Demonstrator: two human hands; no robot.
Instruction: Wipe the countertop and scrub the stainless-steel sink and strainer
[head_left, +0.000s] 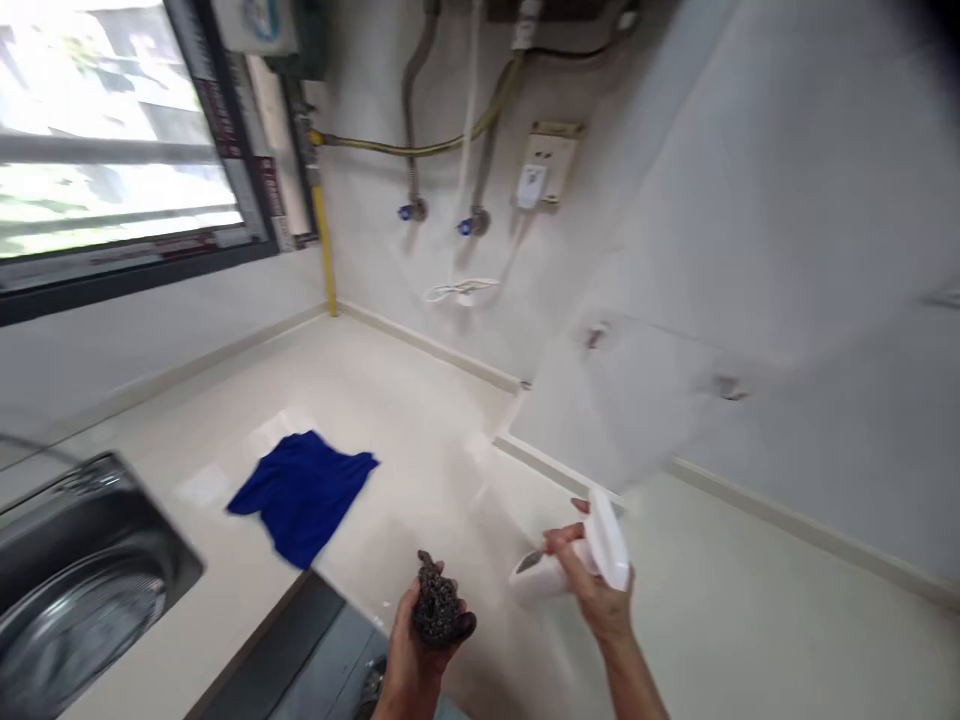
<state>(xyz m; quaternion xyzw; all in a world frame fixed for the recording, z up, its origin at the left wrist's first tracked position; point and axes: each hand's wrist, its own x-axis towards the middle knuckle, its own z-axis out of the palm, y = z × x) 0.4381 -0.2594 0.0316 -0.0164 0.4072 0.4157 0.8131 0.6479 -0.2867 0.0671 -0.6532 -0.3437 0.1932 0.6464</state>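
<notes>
White plastic fills my right hand, wrist angled inward, fingers curled round the spray bottle above the countertop; my left hand, palm up, half-closed, cradles a dark metal scourer.

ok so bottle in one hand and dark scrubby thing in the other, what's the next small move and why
I'd probably bring the dark scourer a little closer to the white bottle: the left hand holds the scourer, the right hand grips the tilted bottle, and a gap separates the two.
</notes>
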